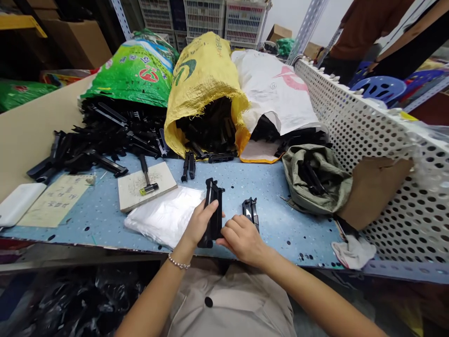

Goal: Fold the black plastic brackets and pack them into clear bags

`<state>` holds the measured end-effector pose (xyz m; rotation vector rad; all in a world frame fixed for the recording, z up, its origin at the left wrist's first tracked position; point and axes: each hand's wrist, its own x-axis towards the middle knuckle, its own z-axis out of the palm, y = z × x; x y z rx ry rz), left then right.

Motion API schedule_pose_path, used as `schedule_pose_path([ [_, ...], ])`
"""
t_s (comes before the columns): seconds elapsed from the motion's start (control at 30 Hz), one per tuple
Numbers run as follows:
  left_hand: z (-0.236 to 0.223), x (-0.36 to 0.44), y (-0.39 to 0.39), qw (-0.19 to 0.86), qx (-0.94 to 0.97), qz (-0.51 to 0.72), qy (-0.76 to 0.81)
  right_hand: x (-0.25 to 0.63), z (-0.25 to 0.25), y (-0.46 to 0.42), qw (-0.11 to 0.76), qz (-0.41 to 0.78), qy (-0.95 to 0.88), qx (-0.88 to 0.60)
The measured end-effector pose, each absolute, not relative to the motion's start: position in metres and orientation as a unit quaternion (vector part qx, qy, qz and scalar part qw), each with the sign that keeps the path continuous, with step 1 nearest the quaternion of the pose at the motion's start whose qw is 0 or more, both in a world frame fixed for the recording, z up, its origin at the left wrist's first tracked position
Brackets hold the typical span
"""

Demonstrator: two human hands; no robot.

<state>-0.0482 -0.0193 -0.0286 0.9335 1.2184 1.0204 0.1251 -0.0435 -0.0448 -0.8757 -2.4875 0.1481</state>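
My left hand [199,223] is wrapped round a long black plastic part [213,210], held tilted slightly over the front of the blue table. My right hand [243,238] has its fingers curled and its thumb against the part's lower right edge; what lies under those fingers is hidden. Just behind the right hand, another black part [250,209] rests on the table, partly covered by the knuckles. A pack of clear plastic bags [161,213] lies left of my left hand. Beyond it a small hammer [149,182] rests on a pale block [128,194].
Black parts spill from a green sack [136,75], a yellow sack [206,70] and a white sack [277,89] at the back. A grey-green bag [294,187] holds more. A perforated panel [382,164] borders the right, with a glove [354,252] at its foot. Another person [368,28] stands beyond.
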Motion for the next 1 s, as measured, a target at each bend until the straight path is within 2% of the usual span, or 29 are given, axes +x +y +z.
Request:
schedule_pose_path([
  [0.1,-0.050,-0.046,-0.015,0.573,0.412,0.431,0.562,0.128,-0.043,-0.021,0.210,0.102,-0.910,-0.341],
  [0.2,-0.073,-0.032,-0.014,0.498,0.481,0.349,0.632,0.112,-0.031,0.025,0.161,0.178,-0.885,-0.398],
  [0.33,-0.087,-0.001,-0.021,0.368,0.606,0.215,0.672,0.045,-0.025,0.090,0.111,0.239,-0.801,-0.537],
  [0.4,-0.087,0.007,-0.026,0.342,0.636,0.181,0.668,0.012,-0.029,0.116,0.103,0.264,-0.762,-0.582],
  [0.5,-0.083,-0.006,-0.029,0.369,0.619,0.235,0.653,-0.011,-0.034,0.141,0.109,0.289,-0.744,-0.592],
  [0.67,-0.064,-0.060,-0.009,0.431,0.369,0.563,0.600,0.019,-0.037,0.120,0.141,0.331,-0.746,-0.561],
  [0.73,-0.053,-0.073,0.003,0.478,0.272,0.636,0.541,0.039,-0.038,0.088,0.162,0.339,-0.758,-0.533],
  [0.87,-0.034,-0.073,0.010,0.574,0.231,0.617,0.486,0.073,-0.033,0.033,0.240,0.318,-0.803,-0.443],
  [1.0,-0.019,-0.060,-0.013,0.589,0.315,0.533,0.520,0.094,-0.019,0.037,0.281,0.139,-0.842,-0.440],
])
